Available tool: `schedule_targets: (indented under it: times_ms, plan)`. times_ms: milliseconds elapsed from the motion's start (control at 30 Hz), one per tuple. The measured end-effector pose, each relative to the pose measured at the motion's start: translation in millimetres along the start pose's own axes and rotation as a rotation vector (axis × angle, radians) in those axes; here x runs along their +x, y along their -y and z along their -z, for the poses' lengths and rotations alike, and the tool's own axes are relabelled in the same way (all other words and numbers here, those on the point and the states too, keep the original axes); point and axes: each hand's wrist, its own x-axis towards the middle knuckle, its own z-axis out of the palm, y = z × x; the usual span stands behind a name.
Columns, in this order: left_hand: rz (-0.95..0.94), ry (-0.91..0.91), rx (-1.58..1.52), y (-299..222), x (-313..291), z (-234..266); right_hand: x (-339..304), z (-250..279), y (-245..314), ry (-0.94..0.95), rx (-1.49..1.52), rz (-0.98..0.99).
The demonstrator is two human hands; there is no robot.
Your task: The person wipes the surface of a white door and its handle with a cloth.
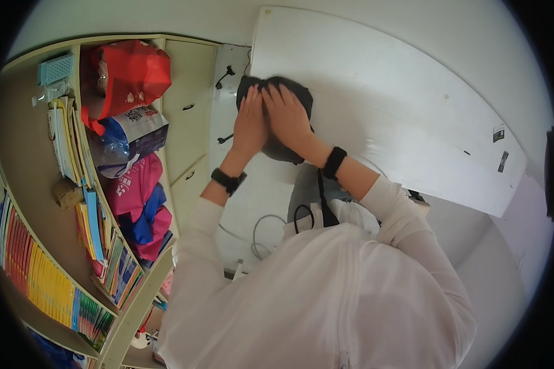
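Observation:
A dark grey-black soft fabric bundle [282,152] lies at the left end of the white table [388,111]; whether it is a bag or a folded garment I cannot tell. Both my hands rest on top of it, side by side. My left hand [251,123] lies flat on its left part, fingers stretched away from me. Close beside it, my right hand [287,117] presses flat on the middle, fingers extended too. The palms hide much of the bundle. Each wrist wears a black band.
Left of the table stands a shelf unit [77,141] with a red bag [143,74], a pink and blue cloth bundle [143,203] and rows of books [49,277]. Beside it are pale cabinet doors [188,80]. A thin cable [255,237] loops below the table edge.

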Motion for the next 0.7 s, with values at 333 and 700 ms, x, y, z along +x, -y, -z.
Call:
schedule_targets:
  times_ms: [333,700]
  plan:
    - [0.008,0.110,-0.048,-44,-50,-29,-79,9,-3,0.082,0.005,-0.057]
    - [0.010,-0.075,0.083,-19,-2,-11,-14,-1,-9,-0.052,-0.007,-0.032]
